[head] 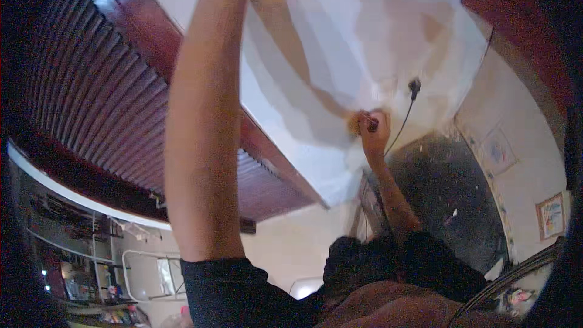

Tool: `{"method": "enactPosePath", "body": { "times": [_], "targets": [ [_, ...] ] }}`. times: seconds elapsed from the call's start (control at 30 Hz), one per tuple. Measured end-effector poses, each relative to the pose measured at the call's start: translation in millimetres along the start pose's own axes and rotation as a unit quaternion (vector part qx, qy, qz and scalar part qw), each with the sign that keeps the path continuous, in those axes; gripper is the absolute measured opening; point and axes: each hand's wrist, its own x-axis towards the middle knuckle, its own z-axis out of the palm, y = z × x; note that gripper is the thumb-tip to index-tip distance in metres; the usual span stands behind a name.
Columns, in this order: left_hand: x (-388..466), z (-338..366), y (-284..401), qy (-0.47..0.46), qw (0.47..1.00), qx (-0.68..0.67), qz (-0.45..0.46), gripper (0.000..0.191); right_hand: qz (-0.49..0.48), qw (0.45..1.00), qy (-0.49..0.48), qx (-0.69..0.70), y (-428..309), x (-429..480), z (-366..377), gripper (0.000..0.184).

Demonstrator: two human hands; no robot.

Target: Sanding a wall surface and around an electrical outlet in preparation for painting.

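Note:
My left forearm rises large through the left half of the view and leaves at the top edge, so my left hand is out of view. Further off, my right hand (377, 128) has its fingers curled round a small dark object (372, 124), whose kind is too blurred to tell. A yellowish-brown patch lies just left of the fingers. Both are close to a broad white surface (291, 123), on which shadows of arms fall. A black plug-like fitting (414, 85) lies above and right of my right hand, and its thin black cable runs down behind my wrist.
Dark red ribbed panels (104, 82) with a red beam fill the left. Shelves with goods (86, 255) and a metal frame (125, 278) stand at lower left. A framed picture (551, 216) hangs on the right wall. A dark speckled surface (446, 191) lies beyond my right forearm.

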Motion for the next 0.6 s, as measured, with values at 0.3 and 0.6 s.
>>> {"method": "enactPosePath", "body": {
  "times": [0.3,0.6],
  "targets": [
    [9,-9,-4,0.016,0.999,0.030,0.032,0.029,-0.137,0.980,-0.053,-0.135,-35,27,21,0.020],
    [7,0,-5,0.064,0.997,0.006,0.048,0.021,-0.165,0.985,-0.030,-0.050,-83,104,36,0.025]
  ]
}}
